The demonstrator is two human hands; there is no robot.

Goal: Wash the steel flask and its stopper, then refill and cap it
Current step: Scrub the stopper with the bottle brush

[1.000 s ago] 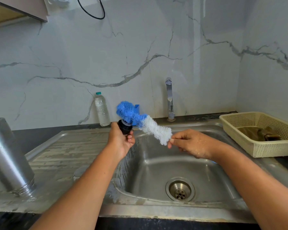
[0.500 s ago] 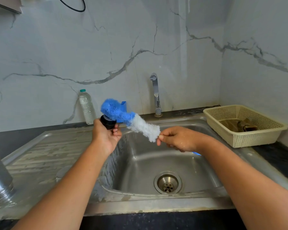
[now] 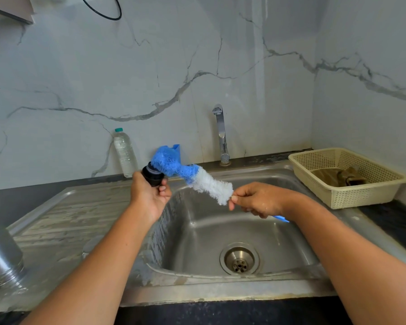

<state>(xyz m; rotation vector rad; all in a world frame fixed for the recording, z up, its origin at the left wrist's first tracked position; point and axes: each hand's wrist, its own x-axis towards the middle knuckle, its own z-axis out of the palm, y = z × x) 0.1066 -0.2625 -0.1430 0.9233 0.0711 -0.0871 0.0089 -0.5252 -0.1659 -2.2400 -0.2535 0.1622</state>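
My left hand (image 3: 149, 195) grips the black stopper (image 3: 153, 176) above the left rim of the sink. My right hand (image 3: 259, 199) holds a bottle brush (image 3: 190, 177) by its blue handle, whose tip pokes out behind the wrist. The brush's blue tuft bends against the top of the stopper, and its white bristles run back toward my right fingers. The steel flask (image 3: 1, 252) stands upside down on the draining board at the far left, partly cut off by the frame edge.
The steel sink (image 3: 220, 233) has a drain (image 3: 240, 259) in its basin and a tap (image 3: 221, 134) behind it, not running. A plastic water bottle (image 3: 124, 152) stands by the wall. A cream basket (image 3: 347, 177) holding a brown cloth sits on the right counter.
The view drifted, so the flask sits nearer the left edge. Both hands stay above the sink, with the brush still against the stopper and little shift.
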